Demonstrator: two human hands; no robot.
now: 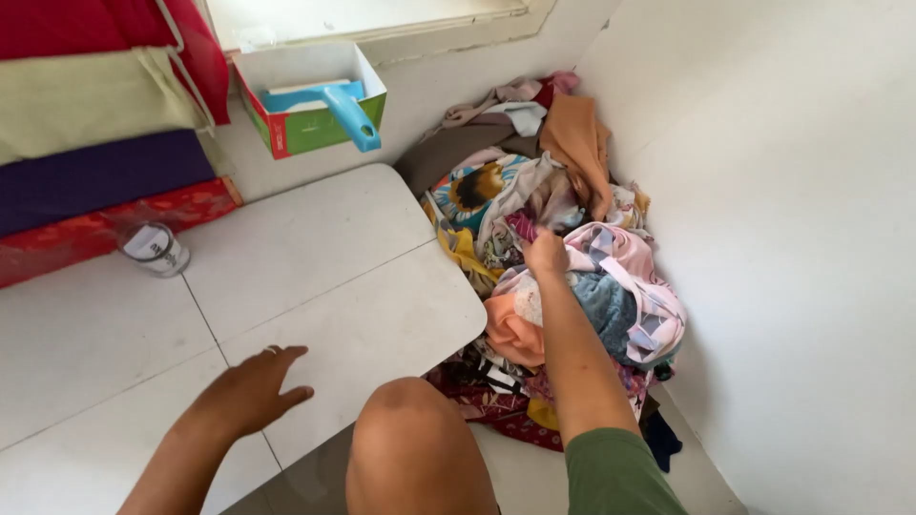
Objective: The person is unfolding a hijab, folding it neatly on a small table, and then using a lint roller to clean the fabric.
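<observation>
Clothes pile at 2 o'clock, soft, light, best pinched at loose fold; gripped by right hand. Left hand spread flat on bench.

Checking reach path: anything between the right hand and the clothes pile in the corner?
Nothing visible. The right hand is already on the clothes pile, fingers in the fabric near the top. The low white table sits left of the arm, not across it. The left hand rests flat on that table.
</observation>
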